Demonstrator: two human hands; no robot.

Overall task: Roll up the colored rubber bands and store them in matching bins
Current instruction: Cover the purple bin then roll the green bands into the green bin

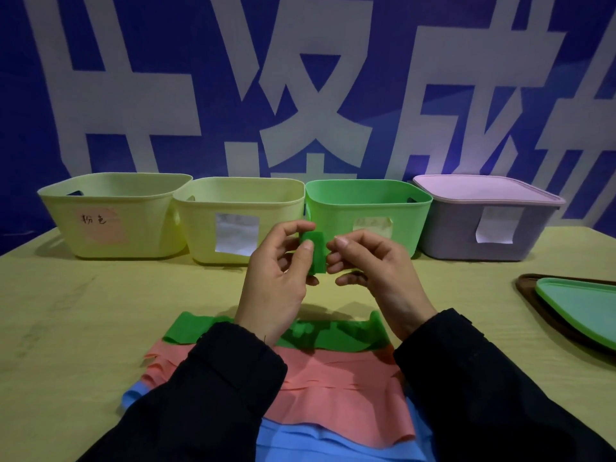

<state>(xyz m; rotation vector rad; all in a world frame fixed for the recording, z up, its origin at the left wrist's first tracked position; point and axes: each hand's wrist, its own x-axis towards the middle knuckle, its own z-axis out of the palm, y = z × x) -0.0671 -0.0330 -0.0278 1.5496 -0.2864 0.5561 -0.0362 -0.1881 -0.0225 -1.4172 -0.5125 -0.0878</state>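
Along the table's (66, 311) far edge, at ten to two o'clock, four bins are sitting nearly rim to rim: a pale yellow bin (113, 215) with a pink label, a second yellow bin (240, 221), the green bin (366, 211), and a lidded grey bin (490, 225), with bare tabletop lying open in front of them. At twelve o'clock, raised above the table and just before the green bin, the left hand (276, 278) is pinching the rolled green band (315, 256) between thumb and curled fingers, while the right hand (370, 265) is touching the roll's right edge with bent fingertips. At six o'clock, green (333, 335), pink (333, 378) and blue bands (316, 441) are lying overlapped under the sleeves, and at three o'clock a green lid (580, 308) is resting on a dark tray (533, 295).
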